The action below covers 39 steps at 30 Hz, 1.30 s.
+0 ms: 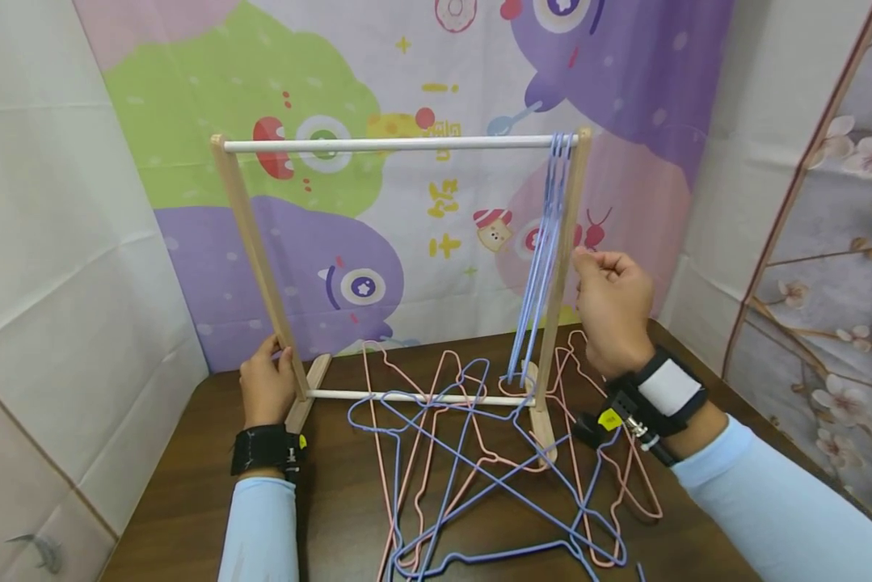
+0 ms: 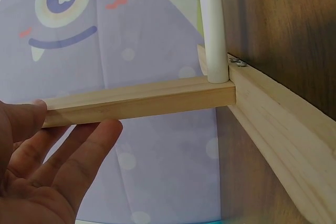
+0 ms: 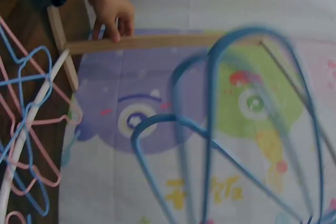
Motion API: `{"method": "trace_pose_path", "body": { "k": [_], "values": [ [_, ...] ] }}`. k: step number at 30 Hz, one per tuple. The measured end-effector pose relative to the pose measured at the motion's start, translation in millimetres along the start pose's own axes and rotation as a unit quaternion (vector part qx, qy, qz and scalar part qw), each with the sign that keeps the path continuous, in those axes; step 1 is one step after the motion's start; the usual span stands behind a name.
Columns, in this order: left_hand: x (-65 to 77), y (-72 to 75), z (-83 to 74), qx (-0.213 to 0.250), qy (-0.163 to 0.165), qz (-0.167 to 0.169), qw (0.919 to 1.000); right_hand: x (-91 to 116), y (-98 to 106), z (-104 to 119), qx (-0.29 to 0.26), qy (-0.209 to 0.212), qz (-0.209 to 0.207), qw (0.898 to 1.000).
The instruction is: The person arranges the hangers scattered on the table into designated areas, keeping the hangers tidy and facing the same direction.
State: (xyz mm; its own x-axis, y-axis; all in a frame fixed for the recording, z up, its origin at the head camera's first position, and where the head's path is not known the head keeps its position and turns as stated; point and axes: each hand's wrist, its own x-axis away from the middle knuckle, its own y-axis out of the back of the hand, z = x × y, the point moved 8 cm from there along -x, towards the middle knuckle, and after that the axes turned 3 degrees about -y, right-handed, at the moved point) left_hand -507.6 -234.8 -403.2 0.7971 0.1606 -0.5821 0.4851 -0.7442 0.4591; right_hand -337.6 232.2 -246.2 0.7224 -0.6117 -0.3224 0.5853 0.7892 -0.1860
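Upright on the table stands a clothes rack with wooden posts and a white top rod [image 1: 399, 145]. My left hand [image 1: 267, 381] holds the left wooden post [image 1: 254, 234] low down; in the left wrist view the thumb lies on one side and the fingers [image 2: 92, 156] on the other. Several blue hangers [image 1: 541, 267] hang at the right end of the top rod. My right hand [image 1: 616, 307] is just right of the right post [image 1: 568, 210], fingers loosely curled, with nothing visible in it. Right wrist view: blue hangers [image 3: 210, 103] close up, partly blurred.
A tangle of blue hangers [image 1: 508, 481] and pink hangers [image 1: 381, 461] lies on the dark wooden table [image 1: 188, 477], around the rack's lower white rod [image 1: 348, 395] and right foot [image 1: 543, 432]. Behind the rack hangs a cartoon-printed cloth [image 1: 363, 186].
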Motion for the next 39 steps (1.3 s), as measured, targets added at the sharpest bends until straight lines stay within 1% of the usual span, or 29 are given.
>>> {"method": "trace_pose_path", "body": {
  "k": [3,6,9,12,14,15,17,19,20,23,25,30,32,34,36,39],
  "values": [
    [0.0,0.1,1.4,0.001,0.004,0.002,1.0,-4,16,-17,0.001,-0.014,-0.025,1.0],
    [0.0,-0.2,2.6,0.002,0.007,0.005,1.0,-6,28,-40,0.03,-0.039,-0.029,0.998],
    [-0.5,-1.1,2.6,0.003,0.011,0.01,0.9999,-5,38,-68,0.075,-0.076,-0.011,0.994],
    [-0.3,-1.0,0.0,0.002,0.01,0.011,0.9999,-1,43,-97,0.139,-0.11,0.034,0.984],
    [0.0,-0.2,-1.6,-0.001,0.008,0.008,0.9999,3,43,-118,0.188,-0.128,0.083,0.97],
    [0.1,0.2,-2.1,-0.001,0.007,0.007,1.0,6,42,-128,0.214,-0.135,0.11,0.961],
    [0.0,0.5,-1.8,-0.004,0.006,0.006,1.0,12,38,-147,0.259,-0.135,0.161,0.943],
    [-0.5,0.2,-0.5,-0.006,0.008,0.006,0.9999,19,34,-163,0.289,-0.135,0.208,0.925],
    [-0.7,-0.1,0.0,-0.006,0.008,0.007,0.9999,23,32,-170,0.302,-0.134,0.225,0.917],
    [-1.5,-1.3,2.5,-0.007,0.01,0.008,0.9999,34,28,-188,0.322,-0.134,0.269,0.898],
    [-1.6,-1.5,3.5,-0.006,0.011,0.009,0.9999,40,26,-198,0.333,-0.142,0.29,0.886],
    [-2.3,-1.2,3.5,-0.009,0.012,0.008,0.9999,55,22,-215,0.365,-0.138,0.339,0.856],
    [-2.8,-0.9,3.0,-0.01,0.01,0.007,0.9999,58,20,-220,0.369,-0.131,0.352,0.85],
    [-3.0,-0.9,2.9,-0.011,0.01,0.007,0.9999,60,19,-223,0.375,-0.12,0.352,0.849],
    [-2.8,-0.9,2.7,-0.011,0.009,0.008,0.9999,60,19,-224,0.381,-0.105,0.347,0.851],
    [-2.6,-1.6,3.3,-0.01,0.008,0.008,0.9999,59,18,-221,0.383,-0.073,0.336,0.858]
  ]
}}
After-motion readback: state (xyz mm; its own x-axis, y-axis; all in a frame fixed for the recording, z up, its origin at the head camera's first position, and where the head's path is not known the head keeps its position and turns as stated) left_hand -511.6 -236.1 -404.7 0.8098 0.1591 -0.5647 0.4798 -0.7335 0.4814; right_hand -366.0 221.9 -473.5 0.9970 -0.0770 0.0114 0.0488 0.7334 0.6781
